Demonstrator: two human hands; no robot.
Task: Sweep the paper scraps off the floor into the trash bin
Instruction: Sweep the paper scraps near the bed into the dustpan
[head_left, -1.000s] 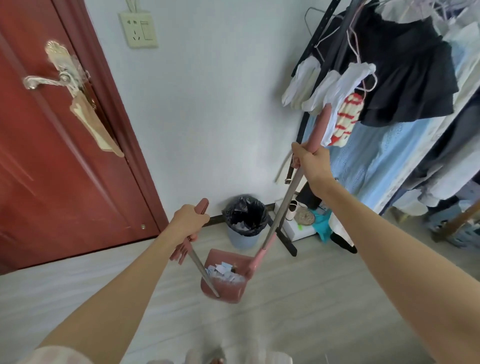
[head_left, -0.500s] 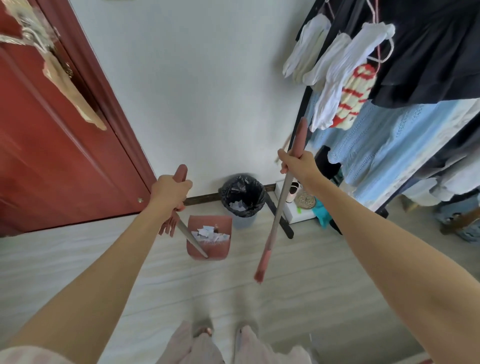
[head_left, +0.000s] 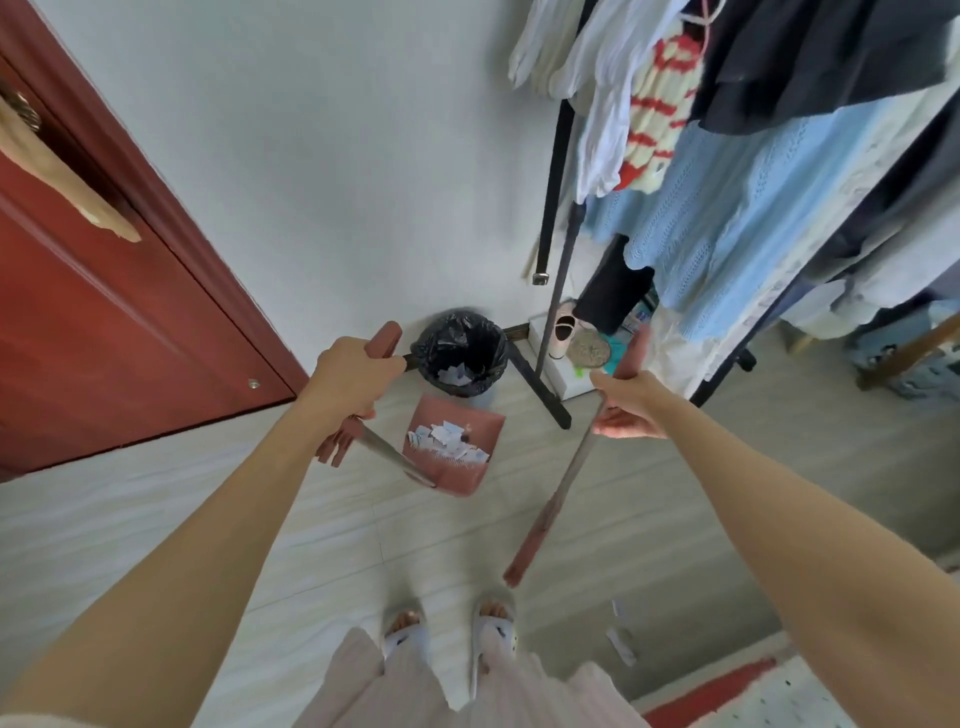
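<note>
My left hand grips the top of the pink dustpan's long handle. The dustpan sits low just in front of the trash bin, with several white paper scraps piled in it. The bin is lined with a black bag and has a few scraps inside. My right hand holds the pink broom stick, which slants down to the left with its lower end near my right foot. Two loose scraps lie on the floor at the lower right.
A red door stands at the left. A black clothes rack full of hanging garments fills the right, its foot bar reaching beside the bin. A white box with a shoe sits under the rack. My slippered feet are below.
The view has tilted down to the floor and my feet. The broom has come away from the dustpan and swung to the right. The dustpan stays in front of the bin.
</note>
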